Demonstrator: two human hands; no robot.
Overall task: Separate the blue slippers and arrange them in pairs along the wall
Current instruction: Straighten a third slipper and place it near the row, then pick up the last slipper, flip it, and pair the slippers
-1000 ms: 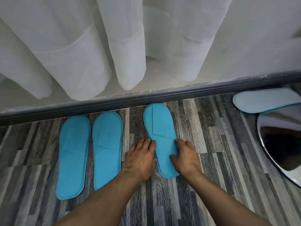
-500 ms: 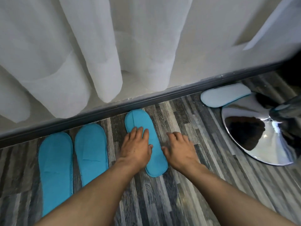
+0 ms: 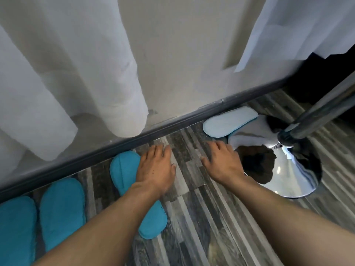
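Pair (image 3: pixel 38 223): two blue slippers side by side, toes at the wall.
Third slipper (image 3: pixel 124 169): flat on the floor, alone, toe near the wall.
Left hand (image 3: pixel 155 167): open, holding nothing, lying partly over the third slipper.
Right hand (image 3: pixel 222 164): open, empty, reaching to the pale slipper.
Pale slipper (image 3: pixel 228 123): sole up by the wall, touching the shiny stand (image 3: pixel 288 169).
Feel: probably thin, soft, light, bendy.
Hold: pinch one edge.

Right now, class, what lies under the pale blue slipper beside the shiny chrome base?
The pale blue slipper lies upside down by the grey skirting. A darker blue edge peeks from beneath it, probably another slipper. The chrome base covers the rest, so I cannot be sure.
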